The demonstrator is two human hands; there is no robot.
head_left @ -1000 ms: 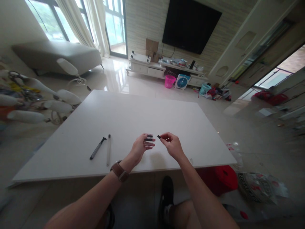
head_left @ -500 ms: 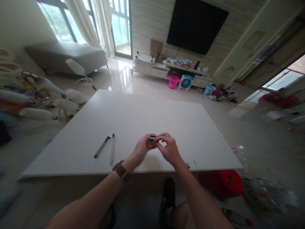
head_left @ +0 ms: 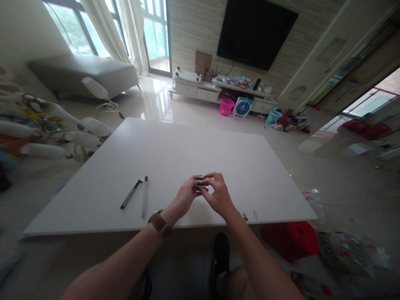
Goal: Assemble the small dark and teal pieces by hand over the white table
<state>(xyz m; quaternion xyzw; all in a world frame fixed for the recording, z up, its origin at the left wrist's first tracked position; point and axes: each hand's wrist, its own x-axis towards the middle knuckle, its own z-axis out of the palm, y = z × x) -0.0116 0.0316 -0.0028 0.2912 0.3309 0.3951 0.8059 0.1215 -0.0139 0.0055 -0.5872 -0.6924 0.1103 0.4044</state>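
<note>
Holding small dark pieces (head_left: 199,178) in left hand (head_left: 186,193), with curled fingers; touching them with right hand (head_left: 218,191), thumb and fingertips narrowed; unable to tell whether gripping one. Held just above white table (head_left: 200,146), toward near edge, right of gray pen-like tool (head_left: 131,194) and pale stick (head_left: 144,198). Could slip and drop onto table or floor (head_left: 187,113), from tiny size plus crowded fingertips; could also get nudged loose by pushing too hard. Versus one second ago: right fingertips now at left hand instead of apart; small yellow item (head_left: 245,216) now uncovered near front edge.
</note>
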